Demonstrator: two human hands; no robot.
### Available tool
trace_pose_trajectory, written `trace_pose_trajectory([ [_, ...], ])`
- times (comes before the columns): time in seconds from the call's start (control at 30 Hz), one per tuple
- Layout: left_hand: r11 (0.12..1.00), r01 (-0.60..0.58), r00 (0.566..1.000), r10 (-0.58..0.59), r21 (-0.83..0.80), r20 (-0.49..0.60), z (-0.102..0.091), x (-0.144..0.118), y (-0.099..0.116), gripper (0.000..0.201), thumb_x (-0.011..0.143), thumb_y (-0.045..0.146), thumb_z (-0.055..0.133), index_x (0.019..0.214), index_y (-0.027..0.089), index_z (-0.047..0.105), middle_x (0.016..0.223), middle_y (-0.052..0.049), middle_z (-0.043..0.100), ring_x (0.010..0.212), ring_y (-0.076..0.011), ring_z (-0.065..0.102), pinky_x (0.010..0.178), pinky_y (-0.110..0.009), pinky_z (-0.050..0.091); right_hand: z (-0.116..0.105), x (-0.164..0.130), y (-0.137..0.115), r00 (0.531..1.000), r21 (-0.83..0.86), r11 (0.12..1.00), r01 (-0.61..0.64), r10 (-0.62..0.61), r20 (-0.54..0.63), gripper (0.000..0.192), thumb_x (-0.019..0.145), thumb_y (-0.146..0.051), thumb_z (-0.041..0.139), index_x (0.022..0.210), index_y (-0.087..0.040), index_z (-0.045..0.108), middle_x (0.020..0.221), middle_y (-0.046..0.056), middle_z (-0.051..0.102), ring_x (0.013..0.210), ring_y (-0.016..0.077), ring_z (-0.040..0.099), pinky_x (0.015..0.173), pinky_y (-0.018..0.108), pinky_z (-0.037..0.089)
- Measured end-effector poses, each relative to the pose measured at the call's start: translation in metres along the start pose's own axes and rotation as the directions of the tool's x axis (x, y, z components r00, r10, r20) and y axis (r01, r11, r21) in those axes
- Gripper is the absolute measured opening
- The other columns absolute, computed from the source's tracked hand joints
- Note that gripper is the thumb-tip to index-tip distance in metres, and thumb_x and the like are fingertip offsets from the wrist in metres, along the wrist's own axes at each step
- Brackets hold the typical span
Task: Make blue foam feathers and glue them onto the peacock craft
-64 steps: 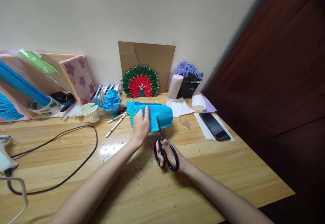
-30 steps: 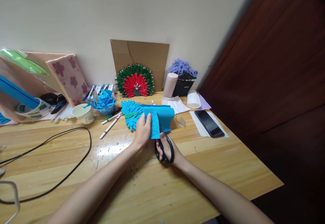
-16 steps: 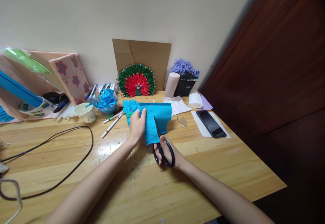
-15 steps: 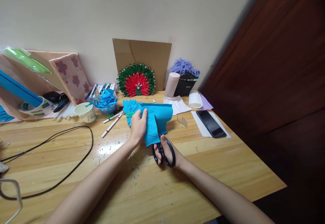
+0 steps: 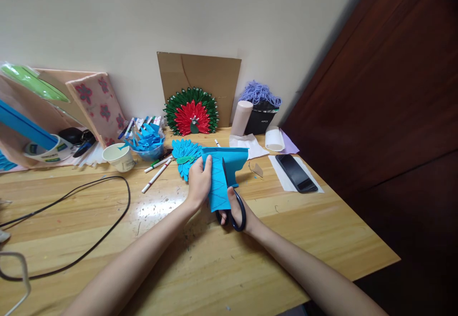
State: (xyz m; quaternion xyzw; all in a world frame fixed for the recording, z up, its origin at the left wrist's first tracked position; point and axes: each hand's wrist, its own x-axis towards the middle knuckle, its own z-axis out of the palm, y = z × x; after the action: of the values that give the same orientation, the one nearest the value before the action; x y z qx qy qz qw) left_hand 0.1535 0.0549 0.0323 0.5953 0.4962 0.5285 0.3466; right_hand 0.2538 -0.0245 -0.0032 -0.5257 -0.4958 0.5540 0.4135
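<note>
Blue sheet: a turquoise piece of paper or foam marked with thin crossing lines, held just above the desk near its middle, its near edge lifted toward the person.
Left hand: its grip is closed on the sheet's left edge, thumb on top, fingers hidden beneath.
Scissors: black, the blades reaching up into the sheet from its near edge; how far the blades are parted cannot be told.
Right hand: grip closed through the scissors' loops, just below the sheet.
Blue fan piece: a spread of blue petals with a green leaf shape on it, lying on the desk just behind the left hand.
Markers: two white-barrelled pens lying left of the fan piece.
Blue bowl: heaped with blue cut pieces, behind the markers, with more pens beside it.
Paper cup: left of the bowl.
Red-and-green peacock fan: standing against a cardboard sheet at the wall.
Phone: dark, lying on white paper, well right of the hands.
Black cable: looped over the left part of the desk.
</note>
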Motion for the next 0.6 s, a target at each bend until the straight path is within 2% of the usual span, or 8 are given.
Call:
trace_pose_trajectory([
  [0.23,1.0,0.024,1.0,-0.023,0.019,-0.007,0.002,-0.002,-0.001,0.035,0.084,0.036,0.047,0.056,0.019,0.033,0.053,0.005,0.037,0.051,-0.0098,0.031,0.049,-0.024,0.024,-0.002,0.0,-0.005,0.998,-0.046,0.999,0.018,-0.02,-0.053,0.064,0.069,-0.081,0.027,0.058,-0.02,0.042,0.036,-0.005,0.038,0.03,0.0098,0.044,0.032,0.02,0.032],
  [0.33,0.998,0.024,0.998,-0.021,0.054,-0.052,-0.003,0.005,-0.002,0.034,0.08,0.04,0.053,0.058,0.019,0.036,0.055,0.005,0.035,0.053,-0.01,0.031,0.05,-0.024,0.023,-0.003,-0.001,-0.006,0.999,-0.077,0.997,-0.015,0.011,-0.053,0.062,0.068,-0.081,0.029,0.062,-0.02,0.04,0.038,-0.006,0.04,0.03,0.0093,0.045,0.031,0.018,0.031],
  [0.47,0.998,0.026,0.997,-0.022,0.049,-0.079,-0.009,0.014,-0.003,0.038,0.08,0.043,0.051,0.057,0.02,0.032,0.054,0.006,0.03,0.053,-0.0103,0.028,0.05,-0.024,0.021,-0.003,-0.003,-0.008,0.999,-0.105,0.994,-0.036,0.034,-0.017,0.063,0.067,-0.081,0.028,0.064,-0.019,0.039,0.038,-0.007,0.04,0.03,0.0084,0.044,0.031,0.017,0.031],
  [0.6,0.999,0.042,0.995,-0.039,0.029,-0.09,-0.009,0.012,-0.002,0.04,0.082,0.043,0.047,0.055,0.02,0.029,0.053,0.006,0.028,0.052,-0.0104,0.027,0.05,-0.025,0.021,-0.005,-0.003,-0.011,1.0,-0.085,0.996,-0.002,0.005,0.028,0.068,0.061,-0.086,0.025,0.063,-0.019,0.039,0.041,-0.005,0.041,0.034,0.0091,0.047,0.033,0.018,0.034],
])
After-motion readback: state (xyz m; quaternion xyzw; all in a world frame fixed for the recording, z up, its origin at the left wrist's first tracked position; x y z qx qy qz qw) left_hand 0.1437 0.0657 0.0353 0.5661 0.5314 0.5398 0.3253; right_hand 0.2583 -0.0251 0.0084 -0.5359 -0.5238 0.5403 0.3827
